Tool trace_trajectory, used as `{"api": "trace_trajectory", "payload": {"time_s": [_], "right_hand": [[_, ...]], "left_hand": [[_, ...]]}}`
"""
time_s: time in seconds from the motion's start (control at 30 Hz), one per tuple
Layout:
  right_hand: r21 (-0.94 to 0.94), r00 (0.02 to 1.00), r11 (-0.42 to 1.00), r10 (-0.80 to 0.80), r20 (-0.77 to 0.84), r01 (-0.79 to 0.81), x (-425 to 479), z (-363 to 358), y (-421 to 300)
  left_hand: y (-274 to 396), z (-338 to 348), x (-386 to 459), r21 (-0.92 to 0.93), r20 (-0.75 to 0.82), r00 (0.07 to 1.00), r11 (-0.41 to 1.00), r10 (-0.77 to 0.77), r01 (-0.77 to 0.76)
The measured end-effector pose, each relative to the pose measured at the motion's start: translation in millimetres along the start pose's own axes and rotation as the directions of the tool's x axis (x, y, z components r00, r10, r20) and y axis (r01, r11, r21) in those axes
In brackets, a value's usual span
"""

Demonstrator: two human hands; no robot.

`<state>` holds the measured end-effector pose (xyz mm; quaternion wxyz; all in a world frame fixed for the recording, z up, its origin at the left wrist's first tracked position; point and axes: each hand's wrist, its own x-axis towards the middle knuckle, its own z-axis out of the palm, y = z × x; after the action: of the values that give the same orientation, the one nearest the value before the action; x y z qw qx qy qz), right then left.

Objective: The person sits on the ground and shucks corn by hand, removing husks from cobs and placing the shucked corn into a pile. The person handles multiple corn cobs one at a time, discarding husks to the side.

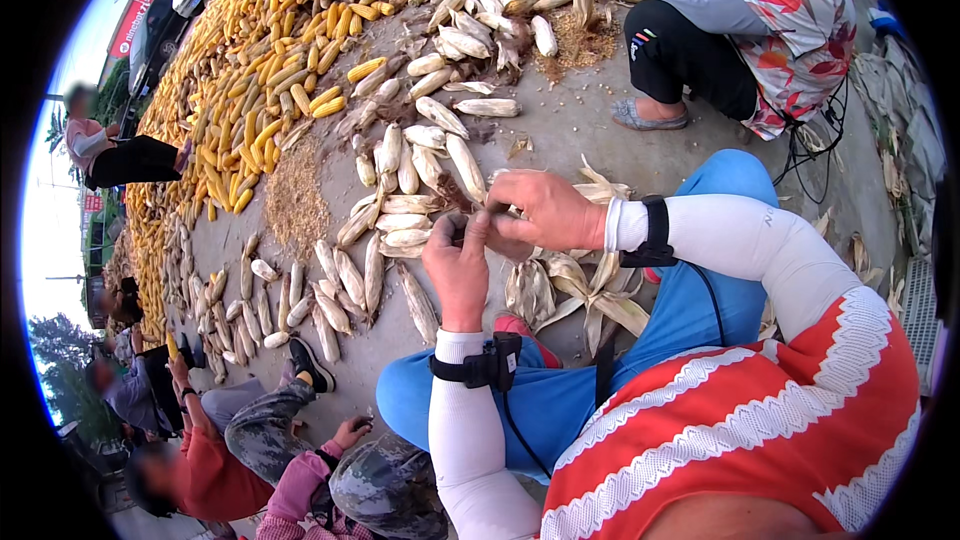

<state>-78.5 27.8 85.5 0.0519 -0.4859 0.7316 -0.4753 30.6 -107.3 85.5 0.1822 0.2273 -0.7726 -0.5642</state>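
Note:
My left hand (459, 262) and my right hand (544, 210) meet in front of my knees, fingers bent and fingertips touching. The left fingertips look dark with dirt. A tuft of brown corn silk (453, 191) shows just beyond the fingertips, but whether it is held is hidden. Below the right hand is a blurred brownish patch that I cannot make out. Several corn ears in pale husks (405, 223) lie on the concrete just beyond my hands. Peeled-back dry corn husks (600, 292) spread on the ground between my legs.
A large pile of husked yellow corn cobs (255, 82) rises at the upper left. Loose kernels (296, 199) lie heaped beside it. More ears in husks (480, 30) run towards a seated person (780, 30) at the upper right. Other people (217, 465) sit close at the lower left.

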Motion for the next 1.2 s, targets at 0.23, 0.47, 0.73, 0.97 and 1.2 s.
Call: {"api": "trace_trajectory", "payload": {"time_s": [0.23, 0.47, 0.73, 0.97, 1.2], "right_hand": [[-0.022, 1.0, 1.0, 0.006, -0.023, -0.007, 2, -4, 2], [-0.036, 0.999, 0.999, -0.031, -0.019, 0.031, 2, -3, 4], [-0.087, 0.998, 0.996, 0.004, 0.064, 0.002, 2, -4, -6], [-0.123, 0.999, 0.992, 0.014, 0.047, -0.008, 2, -5, -9], [0.056, 0.958, 0.957, 0.286, 0.015, -0.286, 9, 2, 19]], "left_hand": [[4, 4, 1, 0.104, -0.014, 0.993, 0.988, 0.116, -0.114], [-1, 5, 3, 0.159, 0.016, 0.986, 0.973, 0.164, -0.164], [-6, 5, 1, 0.227, 0.062, 0.989, 0.963, 0.135, -0.146], [-10, 10, 2, 0.21, 0.068, 0.994, 0.972, 0.088, -0.101], [-3, 20, -1, 0.032, 0.011, 1.0, 0.999, -0.01, 0.009]]}}
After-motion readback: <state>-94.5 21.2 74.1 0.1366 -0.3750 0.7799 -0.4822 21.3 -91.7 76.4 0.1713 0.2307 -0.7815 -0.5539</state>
